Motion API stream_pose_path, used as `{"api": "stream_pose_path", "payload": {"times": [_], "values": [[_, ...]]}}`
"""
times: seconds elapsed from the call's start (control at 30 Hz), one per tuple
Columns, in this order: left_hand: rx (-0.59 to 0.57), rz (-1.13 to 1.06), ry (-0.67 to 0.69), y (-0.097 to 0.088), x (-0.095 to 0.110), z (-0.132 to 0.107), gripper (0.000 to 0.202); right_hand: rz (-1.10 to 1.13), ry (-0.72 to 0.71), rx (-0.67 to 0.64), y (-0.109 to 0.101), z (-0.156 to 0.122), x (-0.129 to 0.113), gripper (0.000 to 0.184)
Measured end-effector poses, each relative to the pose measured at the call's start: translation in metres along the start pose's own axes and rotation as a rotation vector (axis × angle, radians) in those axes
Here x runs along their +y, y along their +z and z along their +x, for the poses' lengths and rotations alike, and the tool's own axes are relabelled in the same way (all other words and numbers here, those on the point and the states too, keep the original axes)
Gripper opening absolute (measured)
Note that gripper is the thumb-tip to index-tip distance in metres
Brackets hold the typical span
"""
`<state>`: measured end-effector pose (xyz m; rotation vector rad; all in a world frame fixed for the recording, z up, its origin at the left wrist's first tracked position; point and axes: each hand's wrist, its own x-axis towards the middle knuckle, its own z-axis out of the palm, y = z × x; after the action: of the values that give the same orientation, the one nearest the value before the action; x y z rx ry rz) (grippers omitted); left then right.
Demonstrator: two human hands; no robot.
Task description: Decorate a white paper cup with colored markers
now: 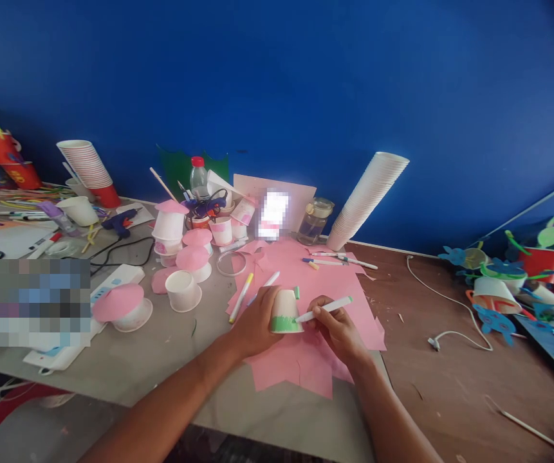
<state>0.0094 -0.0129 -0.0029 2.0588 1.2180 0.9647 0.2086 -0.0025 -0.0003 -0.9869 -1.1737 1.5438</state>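
My left hand (256,323) is closed round a white paper cup (286,303), which is upside down with its rim toward me. A band of green colouring runs round the cup near the rim. In my right hand (337,328) is a white marker (325,310) with a green end, its tip touching the cup at the edge of the green band. A small green marker cap (297,292) shows just beside the cup. Beneath both hands lie cut sheets of pink paper (300,376). A yellow-tipped marker (241,298) rests left of the cup.
Pink-topped paper cups (192,262) and a power strip (98,302) stand on the left. Behind are a lit phone (273,215), a glass jar (315,220) and a leaning stack of cups (368,199). A white cable (450,308) and paper crafts (496,289) lie right.
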Motion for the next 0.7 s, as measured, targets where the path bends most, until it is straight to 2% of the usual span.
{"api": "stream_pose_path", "payload": {"times": [0.37, 0.7], "values": [[0.012, 0.006, 0.016, 0.0, 0.0001, 0.0007, 0.06, -0.03, 0.002, -0.038, -0.0005, 0.0003, 0.0021, 0.035], [-0.007, 0.008, -0.001, 0.001, -0.0018, 0.0005, 0.06, -0.054, -0.048, -0.002, 0.0016, -0.0008, 0.0007, 0.037]]}}
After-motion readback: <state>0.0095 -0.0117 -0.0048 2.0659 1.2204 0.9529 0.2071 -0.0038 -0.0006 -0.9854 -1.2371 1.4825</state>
